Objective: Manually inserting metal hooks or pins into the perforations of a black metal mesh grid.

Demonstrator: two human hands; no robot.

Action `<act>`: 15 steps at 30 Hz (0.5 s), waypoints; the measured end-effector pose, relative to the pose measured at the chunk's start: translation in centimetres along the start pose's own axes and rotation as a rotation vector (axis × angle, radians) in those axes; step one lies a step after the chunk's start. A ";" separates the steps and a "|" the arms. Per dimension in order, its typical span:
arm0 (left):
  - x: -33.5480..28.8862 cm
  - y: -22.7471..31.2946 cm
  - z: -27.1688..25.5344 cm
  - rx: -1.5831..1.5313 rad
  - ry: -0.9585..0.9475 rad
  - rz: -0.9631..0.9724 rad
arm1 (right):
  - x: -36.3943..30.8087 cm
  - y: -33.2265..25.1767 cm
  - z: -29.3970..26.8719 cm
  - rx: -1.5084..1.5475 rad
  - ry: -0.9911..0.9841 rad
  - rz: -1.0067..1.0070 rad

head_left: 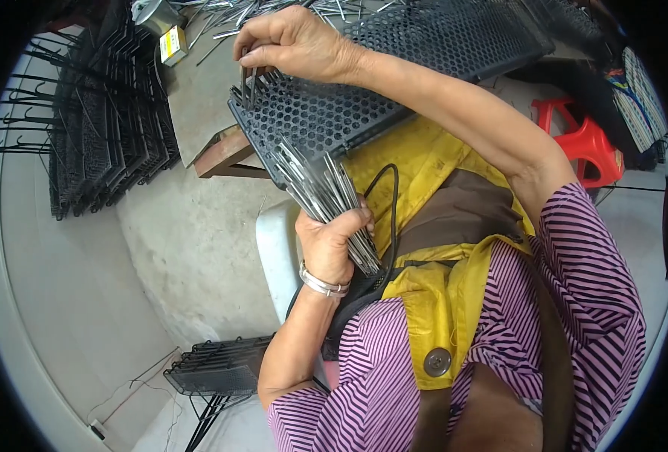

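Note:
My left hand (323,242) is closed around a thick bundle of thin, shiny metal rods (320,194), held at a slant above my lap. The rods' upper ends reach over the near edge of a black perforated panel (311,117). Stretched across that panel, my right hand (292,47) is at its far left end. Its thumb and fingers are pinched together on a dark wire piece (250,94) at the panel's edge. The fingers partly hide where the wire meets the panel, and whether a rod is also in the pinch is not visible.
The panel rests on a worktable (202,105) with loose rods (262,9) strewn at the back. A metal can (155,16) and small yellow box (173,45) stand there. Hooked black panels (108,113) are stacked left, more racks (217,367) lower left. A red stool (586,143) is at right.

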State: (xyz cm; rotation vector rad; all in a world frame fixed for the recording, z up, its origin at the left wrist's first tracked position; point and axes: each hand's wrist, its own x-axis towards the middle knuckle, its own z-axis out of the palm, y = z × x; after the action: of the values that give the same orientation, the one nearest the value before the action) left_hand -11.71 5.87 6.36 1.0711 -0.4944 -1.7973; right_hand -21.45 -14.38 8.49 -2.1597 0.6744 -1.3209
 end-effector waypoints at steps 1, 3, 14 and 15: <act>0.0 0.0 0.0 0.003 -0.001 -0.003 | -0.1 -0.4 0.0 0.000 0.004 0.003; 0.0 -0.1 -0.1 0.010 0.007 -0.007 | -0.3 -1.4 0.1 0.066 -0.021 0.091; 0.0 -0.2 0.0 0.001 0.022 -0.040 | 3.0 -3.6 1.7 -0.415 -0.333 0.020; -0.1 -0.1 0.0 0.011 0.034 -0.049 | 3.2 -3.9 1.8 -0.384 -0.346 0.036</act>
State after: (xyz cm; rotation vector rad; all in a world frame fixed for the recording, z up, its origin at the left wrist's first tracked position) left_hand -11.78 5.98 6.29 1.1279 -0.4619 -1.8178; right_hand -17.95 -13.26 12.39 -2.5802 0.8713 -0.8123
